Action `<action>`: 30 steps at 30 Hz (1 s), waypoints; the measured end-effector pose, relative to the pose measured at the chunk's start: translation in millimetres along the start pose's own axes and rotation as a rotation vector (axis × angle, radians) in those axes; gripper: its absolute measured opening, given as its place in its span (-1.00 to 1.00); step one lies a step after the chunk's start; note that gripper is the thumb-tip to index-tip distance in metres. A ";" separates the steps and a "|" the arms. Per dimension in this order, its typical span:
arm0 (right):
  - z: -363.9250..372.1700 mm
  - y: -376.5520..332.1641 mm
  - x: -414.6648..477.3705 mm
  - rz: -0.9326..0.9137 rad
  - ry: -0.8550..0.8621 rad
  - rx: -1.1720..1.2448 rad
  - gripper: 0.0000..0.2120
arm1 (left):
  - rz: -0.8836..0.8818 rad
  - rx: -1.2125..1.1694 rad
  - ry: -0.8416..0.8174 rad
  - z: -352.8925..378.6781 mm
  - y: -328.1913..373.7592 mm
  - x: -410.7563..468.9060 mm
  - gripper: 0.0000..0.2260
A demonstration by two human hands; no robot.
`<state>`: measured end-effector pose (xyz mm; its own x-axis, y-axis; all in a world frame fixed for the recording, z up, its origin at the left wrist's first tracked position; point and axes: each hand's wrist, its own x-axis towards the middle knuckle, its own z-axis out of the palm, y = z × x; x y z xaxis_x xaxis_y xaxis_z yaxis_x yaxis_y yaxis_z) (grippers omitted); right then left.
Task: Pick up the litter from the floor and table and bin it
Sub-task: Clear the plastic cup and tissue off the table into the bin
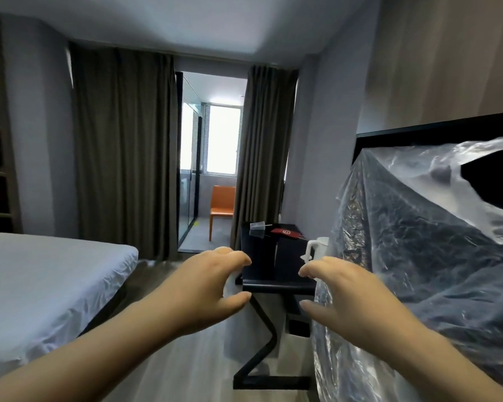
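Note:
My left hand [209, 282] is raised in front of me, its fingers and thumb curled round a small white piece of litter [230, 285]. My right hand [343, 294] is level with it, fingers curled at the left edge of a large clear plastic bag [418, 256], which it seems to grip. The bag billows up across the right side of the view. Between my hands lies the near end of a black table [276, 282]. A clear plastic wrapper [257, 228] and a red card [286, 233] lie at its far end.
A white kettle [317, 248] stands on the table's right side, partly behind the bag. A bed [41, 285] with a white sheet fills the left. Grey curtains [122, 146] flank a doorway with an orange chair [222, 204] beyond. A black screen [433, 132] hangs on the right wall.

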<state>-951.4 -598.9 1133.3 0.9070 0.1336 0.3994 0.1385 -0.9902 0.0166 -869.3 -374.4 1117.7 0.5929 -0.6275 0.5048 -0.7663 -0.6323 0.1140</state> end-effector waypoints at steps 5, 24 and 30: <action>39.1 -7.8 89.1 0.016 -0.001 -0.014 -0.59 | 0.002 -0.016 0.000 15.4 -91.1 44.7 -0.54; 214.7 24.0 360.3 0.110 -0.074 0.050 -0.61 | 0.006 -0.069 -0.108 132.4 -358.4 215.5 -0.54; 265.9 77.4 452.9 0.163 -0.072 0.093 -0.60 | -0.008 -0.060 -0.136 172.2 -424.6 303.1 -0.55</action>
<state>-424.2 -604.4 1071.8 0.9461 -0.0220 0.3230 0.0210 -0.9914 -0.1289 -321.6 -374.4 1075.0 0.6239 -0.6808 0.3838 -0.7725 -0.6117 0.1706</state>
